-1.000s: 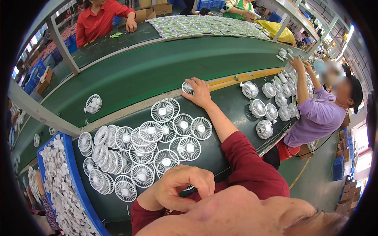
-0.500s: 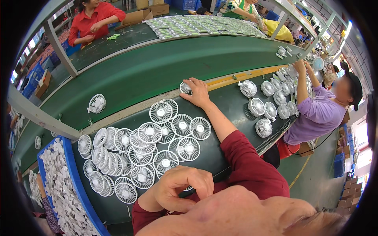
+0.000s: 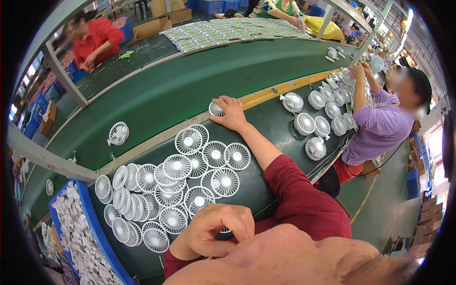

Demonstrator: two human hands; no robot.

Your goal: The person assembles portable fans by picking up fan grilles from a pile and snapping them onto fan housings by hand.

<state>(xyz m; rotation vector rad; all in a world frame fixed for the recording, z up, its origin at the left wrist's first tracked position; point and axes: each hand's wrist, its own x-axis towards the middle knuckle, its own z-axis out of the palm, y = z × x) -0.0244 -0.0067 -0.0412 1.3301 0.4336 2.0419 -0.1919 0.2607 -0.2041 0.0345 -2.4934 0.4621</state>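
My right hand (image 3: 230, 113) reaches out to the strip between the bench and the green conveyor belt. Its fingers curve over a white round fan guard (image 3: 216, 109), partly hidden under them. Close to my body, my left hand (image 3: 219, 224) is closed with its fingers bent inward; what it holds, if anything, is hidden. Many white ribbed fan guards (image 3: 173, 219) lie loose and overlapping on the dark green bench (image 3: 259, 199), in front of and beside my left hand.
A blue bin (image 3: 90, 209) of small white parts stands at left. One white fan (image 3: 118, 133) rests on the belt (image 3: 156, 95). At right, a person in purple (image 3: 380, 128) handles parts beside several assembled fan heads (image 3: 304, 124). Green-and-white pieces (image 3: 237, 33) cover the far table.
The view has shifted slightly, so the bench things appear moved. My right hand stays on the fan guard and my left hand stays closed. Across the belt, the person in red leans further left.
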